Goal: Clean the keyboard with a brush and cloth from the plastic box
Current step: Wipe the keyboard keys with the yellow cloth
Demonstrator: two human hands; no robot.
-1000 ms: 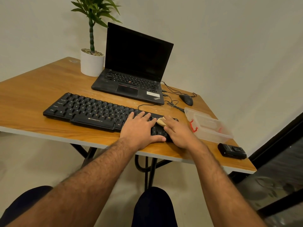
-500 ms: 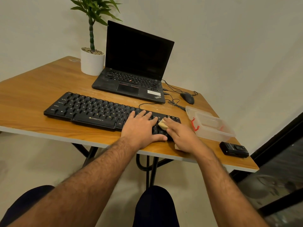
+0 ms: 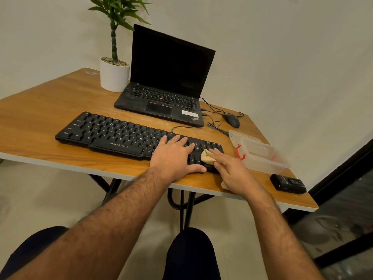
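A person sits at a wooden table (image 3: pixel 40 118) with a warm orange grain and a pale edge. A long, flat black keyboard (image 3: pixel 113 134) lies near the front edge; its long axis runs from the near left toward the far right, slightly slanted to the table's edge, with the key rows facing the sitter. Its matte plastic keys carry small white letters, and a gold brand mark sits on the front lip.

The left hand (image 3: pixel 173 156) lies palm down on the right part of the keyboard, fingers spread flat and relaxed over the keys, thumb stretched along the front edge, gripping nothing. Just beside it, the right hand (image 3: pixel 232 170) presses a soft, crumpled beige cloth (image 3: pixel 206 156) onto the keys at the keyboard's right end. The fingers lie extended over the cloth, pinning it down; a bunched fold shows at the fingertips on the left, and another scrap peeks out below the wrist.

Right of the keyboard sits a clear, rectangular plastic box (image 3: pixel 262 158) with red clasps, its lid under or behind it. Near the table's right corner lies a small black device (image 3: pixel 287 183). Farther back stand an open black laptop (image 3: pixel 167 77) with a dark screen, a black mouse (image 3: pixel 231 120) on a tangled cord, and a leafy plant in a smooth white pot (image 3: pixel 114 77).
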